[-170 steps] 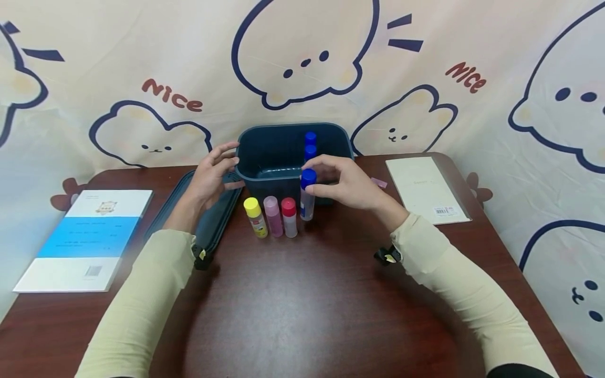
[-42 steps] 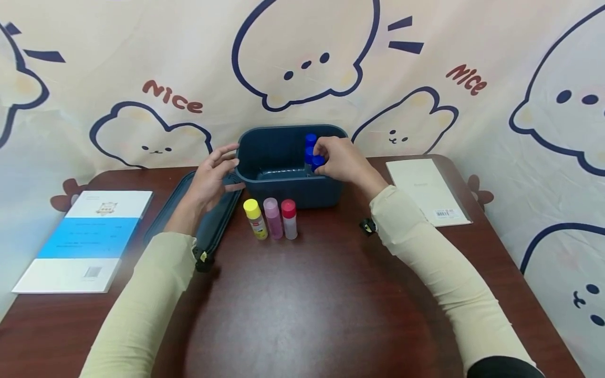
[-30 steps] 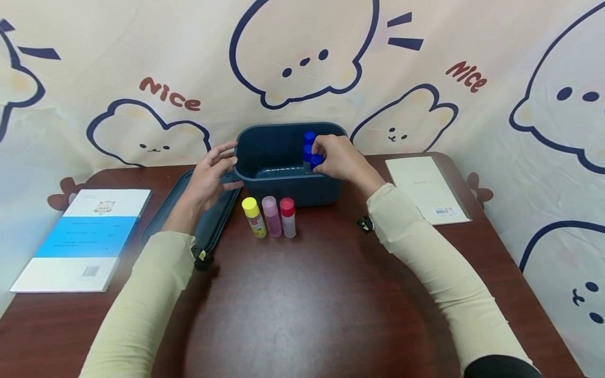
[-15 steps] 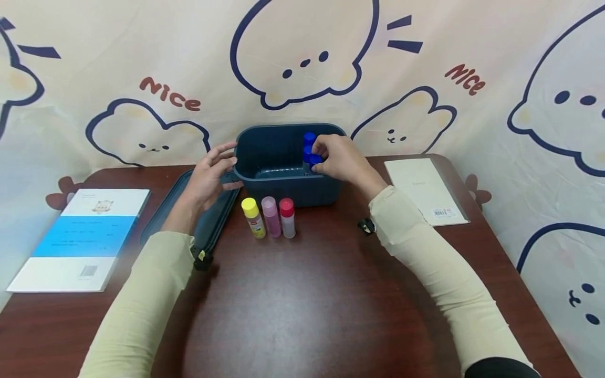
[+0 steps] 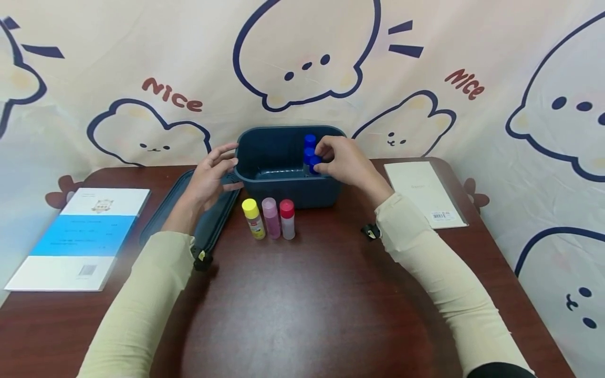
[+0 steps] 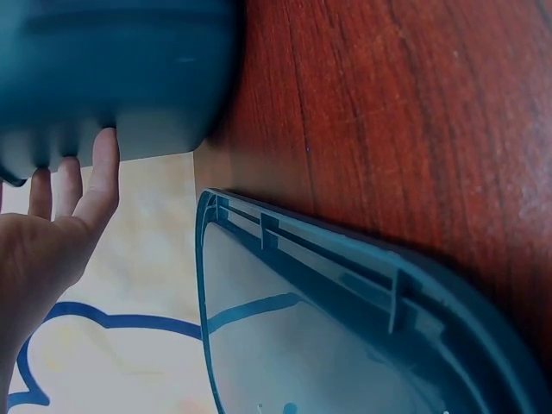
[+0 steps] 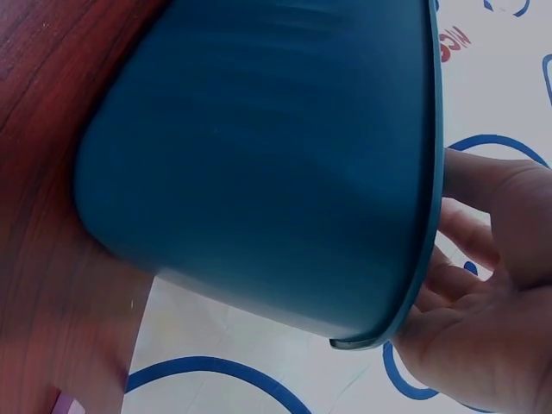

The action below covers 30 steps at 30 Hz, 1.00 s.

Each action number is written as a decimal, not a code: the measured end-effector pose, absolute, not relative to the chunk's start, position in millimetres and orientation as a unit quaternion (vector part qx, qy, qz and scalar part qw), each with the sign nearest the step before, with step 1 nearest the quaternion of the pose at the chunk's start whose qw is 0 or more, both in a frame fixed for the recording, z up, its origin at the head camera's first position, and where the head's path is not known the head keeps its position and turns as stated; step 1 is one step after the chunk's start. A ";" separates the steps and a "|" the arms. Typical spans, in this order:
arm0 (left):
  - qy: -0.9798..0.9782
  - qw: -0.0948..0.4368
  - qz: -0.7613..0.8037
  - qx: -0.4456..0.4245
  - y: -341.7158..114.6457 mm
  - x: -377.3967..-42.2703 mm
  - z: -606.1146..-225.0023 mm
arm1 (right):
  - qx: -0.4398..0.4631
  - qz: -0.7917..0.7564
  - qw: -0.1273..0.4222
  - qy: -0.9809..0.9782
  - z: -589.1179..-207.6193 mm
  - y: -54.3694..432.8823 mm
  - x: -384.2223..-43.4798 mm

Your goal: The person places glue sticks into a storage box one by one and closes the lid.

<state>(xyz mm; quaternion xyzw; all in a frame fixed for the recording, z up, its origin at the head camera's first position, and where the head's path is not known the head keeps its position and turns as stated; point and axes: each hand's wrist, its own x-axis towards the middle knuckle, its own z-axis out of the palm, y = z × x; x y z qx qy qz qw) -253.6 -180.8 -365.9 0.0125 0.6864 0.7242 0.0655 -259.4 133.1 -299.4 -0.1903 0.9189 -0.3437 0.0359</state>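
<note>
Three blue-capped bottles (image 5: 309, 152) are inside the bin (image 5: 288, 193), right of its middle, caps upward and in a row from its back wall to its front. The right hand (image 5: 347, 163) is over the bin, thumb and forefinger at the nearest cap; I cannot tell whether they pinch it. The left hand (image 5: 208, 176) has its fingers spread, tips against the bin's left end. The bin, smooth dark teal with rounded corners, lies lengthwise left to right, mouth up. Before it, yellow-, pink- and red-capped cylindrical bottles (image 5: 272, 220) stand upright on the glossy wood-grained tabletop (image 5: 283, 310). Left of the bin, a ribbed, raised-rim lid (image 5: 218, 218) slants toward the person.
</note>
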 end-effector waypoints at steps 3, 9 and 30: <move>0.686 0.065 0.725 0.014 -181.0 -253.5 -366.5 | -0.203 -0.353 0.015 0.913 -299.1 134.3 -257.2; 0.685 0.063 0.726 0.014 -181.0 -254.0 -367.1 | -0.239 -0.385 -0.029 0.891 -298.7 134.2 -248.7; 0.683 0.069 0.727 0.017 -182.7 -255.4 -367.0 | -0.345 -0.491 0.045 0.799 -322.0 119.2 -215.2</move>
